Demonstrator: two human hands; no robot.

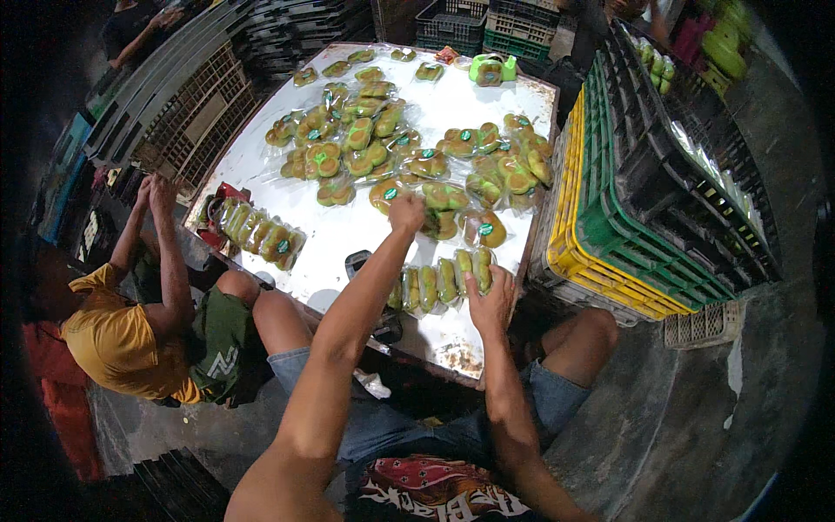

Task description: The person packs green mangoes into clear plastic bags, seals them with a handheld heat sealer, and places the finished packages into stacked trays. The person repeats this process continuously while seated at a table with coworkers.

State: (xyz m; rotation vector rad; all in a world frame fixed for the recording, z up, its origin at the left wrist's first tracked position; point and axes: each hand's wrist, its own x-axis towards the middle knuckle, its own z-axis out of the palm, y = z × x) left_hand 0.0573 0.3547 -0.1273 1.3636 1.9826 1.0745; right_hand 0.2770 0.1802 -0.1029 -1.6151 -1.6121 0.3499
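Note:
My left hand [407, 211] reaches over the middle of the table, its fingers closed on a clear plastic pack of round green-brown buns [383, 193]. At the near edge lies a row of long green buns in clear wrap [426, 287]. My right hand [492, 300] grips the row's right end, with the thumb on one side and the fingers on the other. Between my hands and slightly right is another bun pack [484, 229] with a round sticker. Many similar packs [358, 135] lie heaped farther back. My fingertips are partly hidden.
The white table [261, 187] also bears a bun row [257, 228] at left and a green tape dispenser [492, 70] at the back. Stacked crates [600, 191] stand close on the right. A person in a yellow shirt [130, 335] sits at left, hands raised.

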